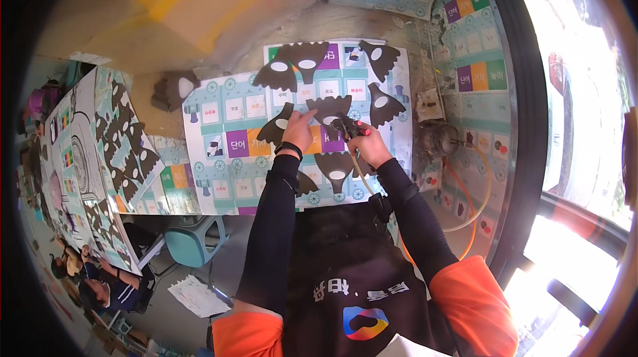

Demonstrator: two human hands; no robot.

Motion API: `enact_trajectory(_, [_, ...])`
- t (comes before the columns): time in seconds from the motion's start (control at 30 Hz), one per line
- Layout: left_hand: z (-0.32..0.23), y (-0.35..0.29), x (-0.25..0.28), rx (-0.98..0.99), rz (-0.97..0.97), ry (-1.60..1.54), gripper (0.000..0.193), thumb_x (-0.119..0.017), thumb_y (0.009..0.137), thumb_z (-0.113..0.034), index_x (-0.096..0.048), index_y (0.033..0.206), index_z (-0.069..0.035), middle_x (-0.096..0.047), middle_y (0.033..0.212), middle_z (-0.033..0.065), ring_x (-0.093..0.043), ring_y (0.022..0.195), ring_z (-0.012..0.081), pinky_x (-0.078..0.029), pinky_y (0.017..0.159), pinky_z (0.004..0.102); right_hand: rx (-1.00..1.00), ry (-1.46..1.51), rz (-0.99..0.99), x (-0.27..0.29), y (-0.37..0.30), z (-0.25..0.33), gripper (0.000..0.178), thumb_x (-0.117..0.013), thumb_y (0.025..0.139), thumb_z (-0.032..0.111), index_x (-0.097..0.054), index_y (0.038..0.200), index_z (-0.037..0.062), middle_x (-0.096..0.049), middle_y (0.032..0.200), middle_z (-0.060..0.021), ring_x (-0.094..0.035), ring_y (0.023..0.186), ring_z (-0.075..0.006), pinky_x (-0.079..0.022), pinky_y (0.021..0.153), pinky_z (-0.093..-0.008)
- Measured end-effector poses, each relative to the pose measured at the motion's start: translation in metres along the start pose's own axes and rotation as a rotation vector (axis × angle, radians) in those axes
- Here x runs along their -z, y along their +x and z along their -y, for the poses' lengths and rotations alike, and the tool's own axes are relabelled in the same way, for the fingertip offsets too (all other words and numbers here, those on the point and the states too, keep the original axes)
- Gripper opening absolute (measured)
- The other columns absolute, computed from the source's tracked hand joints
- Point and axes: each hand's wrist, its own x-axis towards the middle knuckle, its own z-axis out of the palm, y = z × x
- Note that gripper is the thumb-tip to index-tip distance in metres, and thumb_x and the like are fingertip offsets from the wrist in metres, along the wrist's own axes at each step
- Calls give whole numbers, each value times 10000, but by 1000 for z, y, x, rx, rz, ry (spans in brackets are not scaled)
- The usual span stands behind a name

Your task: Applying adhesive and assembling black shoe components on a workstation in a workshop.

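My right hand (pixel 369 147) is closed around a small dark spray gun (pixel 348 126) with a red part and a thin yellowish hose. The gun's nose is over a black cut-out piece (pixel 327 108), which has a scalloped edge and a pale oval. My left hand (pixel 299 132) is at that piece's left edge, fingers stretched out, one fingertip seeming to touch it. Beside the left hand lies another black piece (pixel 274 127). More such pieces lie around, including one near the front edge (pixel 336 170) and one at the right (pixel 385 106). Printed boards (pixel 219 138) cover the table under them.
Coiled orange and yellow hoses (pixel 473 221) hang at the right by a window frame. A brown-yellow surface (pixel 193 5) stands at the back. To the left are a table with many black pieces (pixel 123 138), a teal stool (pixel 193 244), papers (pixel 198 296) and a seated person (pixel 123 287).
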Motion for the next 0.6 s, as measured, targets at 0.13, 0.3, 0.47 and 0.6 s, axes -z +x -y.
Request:
enact_trajectory(0.13, [5, -3, 2, 26, -3, -15, 488, -507, 809, 49, -570, 1242, -166, -512, 992, 145, -545, 953, 331, -471, 827, 393, -74, -210, -16, -4, -6, 6, 226, -529, 691, 53, -590, 892, -30, -582, 618, -130, -582, 540, -222, -454, 527, -339])
enact_trajectory(0.3, [7, -2, -1, 26, -7, 5, 501, -507, 798, 61, -577, 1241, -162, -517, 1010, 139, -550, 954, 325, -477, 846, 374, -5, -186, -35, 1, -10, -2, 203, -531, 716, 72, -591, 884, -25, -593, 626, -138, -598, 566, -239, -457, 551, -348])
enact_trajectory(0.47, [3, -3, -2, 32, 12, 30, 520, -515, 786, 63, -572, 1250, -164, -515, 1004, 142, -555, 946, 322, -478, 841, 370, 66, -160, -101, -4, -2, 1, 199, -542, 732, 90, -594, 888, -22, -597, 641, -154, -605, 591, -263, -461, 578, -362])
enact_trajectory(0.6, [-1, -2, -1, 60, 39, 19, 541, -522, 775, 67, -566, 1260, -169, -509, 997, 147, -558, 936, 323, -481, 835, 371, 85, -215, -236, 6, 2, -19, 207, -543, 729, 88, -597, 896, -22, -594, 648, -167, -601, 596, -277, -457, 577, -377])
